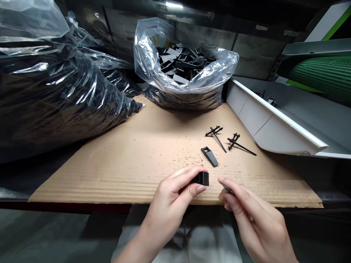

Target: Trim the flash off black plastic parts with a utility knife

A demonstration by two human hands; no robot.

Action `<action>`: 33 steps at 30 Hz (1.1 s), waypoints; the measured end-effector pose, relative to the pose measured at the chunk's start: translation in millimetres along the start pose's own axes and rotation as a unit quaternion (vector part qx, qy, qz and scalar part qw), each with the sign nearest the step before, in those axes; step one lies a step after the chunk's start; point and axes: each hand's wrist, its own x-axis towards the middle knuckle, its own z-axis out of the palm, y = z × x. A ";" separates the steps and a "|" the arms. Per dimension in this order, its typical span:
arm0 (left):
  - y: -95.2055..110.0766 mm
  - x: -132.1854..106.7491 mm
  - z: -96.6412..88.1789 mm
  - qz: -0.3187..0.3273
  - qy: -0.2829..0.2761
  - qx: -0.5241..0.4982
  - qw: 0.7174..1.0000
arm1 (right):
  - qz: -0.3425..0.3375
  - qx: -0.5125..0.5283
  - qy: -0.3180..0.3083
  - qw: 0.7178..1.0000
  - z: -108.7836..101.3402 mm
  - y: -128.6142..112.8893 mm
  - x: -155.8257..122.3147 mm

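Note:
My left hand (175,190) pinches a black plastic part (203,178) between thumb and fingers, its squared end facing right. Just across from it, my right hand (255,212) is closed around a thin grey blade-like piece (226,187), mostly hidden by the fingers. The two hands are apart, above the front edge of the cardboard. Beyond them lies a loose black wedge-shaped part (211,157) with a rectangular opening at one end. Two black branched plastic sprues, a left one (218,138) and a right one (241,144), rest farther back.
A cardboard sheet (115,160) covers the work surface, with small black scraps on it. At the back stands an open clear bag (186,87) of black parts. A large filled bag (55,95) bulges at left. A white tray (274,128) and a green roll (323,73) are at right.

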 end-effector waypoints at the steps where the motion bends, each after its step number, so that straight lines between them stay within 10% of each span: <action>1: 0.0 -0.1 -0.9 0.028 -0.004 0.021 0.999 | 0.006 0.011 -0.012 1.000 0.4 0.3 2.0; 6: -1.0 0.3 -4.0 0.082 -0.014 0.051 0.995 | 0.083 0.075 -0.041 0.993 4.9 -3.4 12.3; 17: -3.0 -2.9 -4.3 0.109 -0.017 0.059 0.992 | -0.021 -0.098 -0.023 0.995 9.1 1.3 5.1; 33: -8.2 -8.3 6.0 -0.008 -0.025 -0.004 1.000 | 0.300 0.242 -0.080 0.919 5.4 8.3 16.7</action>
